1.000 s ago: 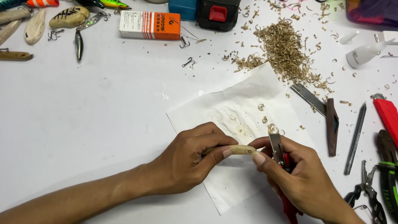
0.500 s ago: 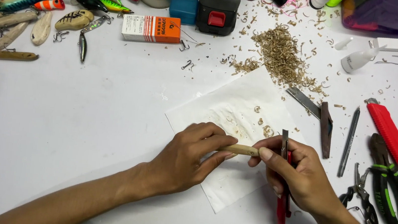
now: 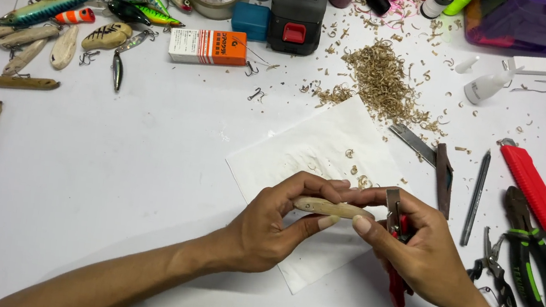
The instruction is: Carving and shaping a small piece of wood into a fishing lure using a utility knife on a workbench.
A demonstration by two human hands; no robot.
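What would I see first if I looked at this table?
Two hands in the middle: the left hand and the right hand together hold a small carved wooden piece over a white paper sheet. Behind them sits a pile of wood shavings, and colourful fishing lures lie at far left.

Wooden lure blank point(image 3: 324, 207) now level between both hands, right hand point(image 3: 417, 251) thumb on its end, red-handled knife point(image 3: 397, 259) blade tipped upright

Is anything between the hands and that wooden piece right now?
Nothing visible. The left hand and right hand both grip the wooden lure blank directly over the white paper sheet; the right hand also holds a red-handled knife beside it.
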